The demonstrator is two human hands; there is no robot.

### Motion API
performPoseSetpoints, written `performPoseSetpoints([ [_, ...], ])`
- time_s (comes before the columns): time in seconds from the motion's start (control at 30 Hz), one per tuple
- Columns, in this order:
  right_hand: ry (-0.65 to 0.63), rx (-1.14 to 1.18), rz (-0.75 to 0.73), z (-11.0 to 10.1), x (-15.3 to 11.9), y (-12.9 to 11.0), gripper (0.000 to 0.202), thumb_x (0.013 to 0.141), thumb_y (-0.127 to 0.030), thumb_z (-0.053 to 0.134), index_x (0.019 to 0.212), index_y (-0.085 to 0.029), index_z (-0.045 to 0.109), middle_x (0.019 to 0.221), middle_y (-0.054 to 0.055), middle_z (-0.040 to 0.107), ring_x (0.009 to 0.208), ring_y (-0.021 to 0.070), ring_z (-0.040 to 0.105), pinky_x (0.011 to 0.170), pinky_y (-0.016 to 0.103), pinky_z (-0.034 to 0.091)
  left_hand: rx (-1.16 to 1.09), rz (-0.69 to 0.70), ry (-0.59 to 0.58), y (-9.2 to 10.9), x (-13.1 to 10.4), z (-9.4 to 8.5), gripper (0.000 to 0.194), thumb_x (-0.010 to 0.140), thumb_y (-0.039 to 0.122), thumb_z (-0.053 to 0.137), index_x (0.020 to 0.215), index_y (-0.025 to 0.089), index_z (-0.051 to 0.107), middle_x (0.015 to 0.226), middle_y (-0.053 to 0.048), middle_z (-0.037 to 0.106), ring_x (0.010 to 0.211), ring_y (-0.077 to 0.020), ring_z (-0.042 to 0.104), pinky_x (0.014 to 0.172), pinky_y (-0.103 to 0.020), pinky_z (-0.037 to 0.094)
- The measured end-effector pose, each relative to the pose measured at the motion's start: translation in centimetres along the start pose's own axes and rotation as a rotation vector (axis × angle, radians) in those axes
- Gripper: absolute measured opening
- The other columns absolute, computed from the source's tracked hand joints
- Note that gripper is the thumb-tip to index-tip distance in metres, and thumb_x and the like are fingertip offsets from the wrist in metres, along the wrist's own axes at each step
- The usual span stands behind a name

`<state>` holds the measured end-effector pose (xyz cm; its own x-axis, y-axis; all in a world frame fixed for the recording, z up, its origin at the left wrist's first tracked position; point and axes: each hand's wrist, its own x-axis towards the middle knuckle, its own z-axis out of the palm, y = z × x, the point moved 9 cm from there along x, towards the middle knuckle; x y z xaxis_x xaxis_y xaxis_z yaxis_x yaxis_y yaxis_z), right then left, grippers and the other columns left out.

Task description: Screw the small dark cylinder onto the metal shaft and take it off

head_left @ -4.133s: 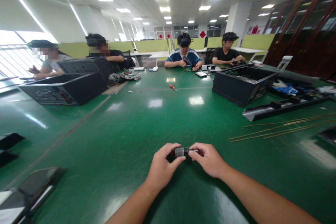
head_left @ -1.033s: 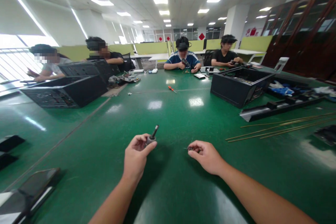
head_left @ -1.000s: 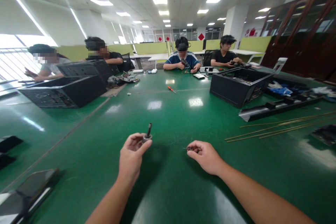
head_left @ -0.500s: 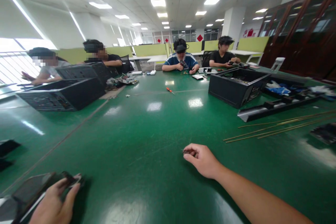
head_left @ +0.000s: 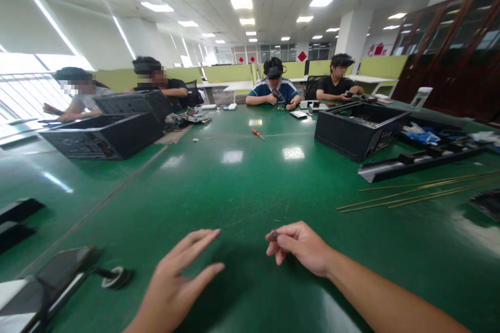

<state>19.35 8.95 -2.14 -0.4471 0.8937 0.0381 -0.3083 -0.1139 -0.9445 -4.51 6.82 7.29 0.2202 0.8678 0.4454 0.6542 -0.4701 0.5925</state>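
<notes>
Above the green table (head_left: 250,182), my right hand (head_left: 304,247) pinches a small dark metallic piece (head_left: 274,235) between thumb and fingertips; its kind is too small to make out. To its left, my left hand (head_left: 179,276) hovers open, thumb and fingers apart, holding nothing. At the lower left lies a dark round part with a pale ring and a short stem (head_left: 117,277). It sits beside a dark flat panel with a white edge (head_left: 58,270).
Black computer cases stand at the left (head_left: 105,138) and right (head_left: 359,132). An orange screwdriver (head_left: 257,133) lies mid-table. Thin brass-coloured rods (head_left: 402,194) and a black metal channel (head_left: 414,162) are at the right. Several people sit around the far side, one holding a tool.
My left hand has let go of the dark round part and moved right, towards my right hand. My right hand has turned slightly, still pinching the small piece. The view has shifted a little.
</notes>
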Motion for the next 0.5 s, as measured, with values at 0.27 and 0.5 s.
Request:
performPoseSetpoints([
  [0.27, -0.125, 0.086, 0.035, 1.3, -0.7, 0.7, 0.053, 0.073, -0.062, 0.075, 0.084, -0.01, 0.076, 0.071, 0.008, 0.07, 0.057, 0.0137, 0.062, 0.058, 0.026, 0.048, -0.59, 0.04, -0.3, 8.5, 3.7, 11.6, 0.017, 0.079, 0.027, 0.072, 0.095, 0.028, 0.078, 0.099, -0.006, 0.073, 0.087, -0.0211, 0.07, 0.08, -0.035, 0.059],
  [0.5, -0.092, 0.131, 0.015, -0.2, 0.0, 1.5, 0.056, 0.075, -0.059, 0.075, 0.104, -0.01, 0.074, 0.076, 0.01, 0.071, 0.06, 0.0137, 0.06, 0.056, 0.025, 0.044, -0.235, -0.031, 0.1, 4.9, 3.8, 3.1, 0.018, 0.082, 0.039, 0.069, 0.096, 0.032, 0.077, 0.093, 0.0, 0.076, 0.088, -0.0212, 0.07, 0.087, -0.036, 0.057],
])
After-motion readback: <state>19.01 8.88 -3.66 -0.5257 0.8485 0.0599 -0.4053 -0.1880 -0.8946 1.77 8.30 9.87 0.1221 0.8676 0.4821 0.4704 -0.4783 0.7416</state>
